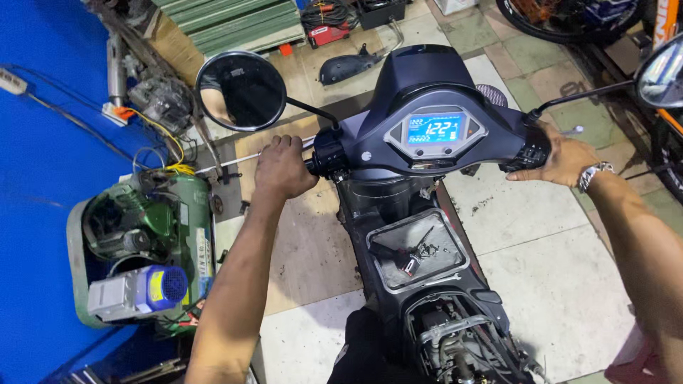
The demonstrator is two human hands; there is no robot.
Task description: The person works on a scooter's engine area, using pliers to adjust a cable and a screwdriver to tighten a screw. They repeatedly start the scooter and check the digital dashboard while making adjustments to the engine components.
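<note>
Scooter handlebar (427,135), lit blue display at centre, left hand (281,167) clenched around its left grip, right hand (565,160) clasping its right grip, round mirror (240,90) above left grip

Both hands, left (283,169) and right (562,158), on scooter handlebar grips (530,153).

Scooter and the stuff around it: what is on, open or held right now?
Scooter display: lit up blue.
Left hand: closed around the left handlebar grip.
Right hand: on the right handlebar grip.
Scooter floor panel: cover off, small tools lying in the tray.
Engine bay: open, parts showing.
Left mirror: upright on its stalk.
Green air compressor: standing on the floor, cannot tell if running.
</note>
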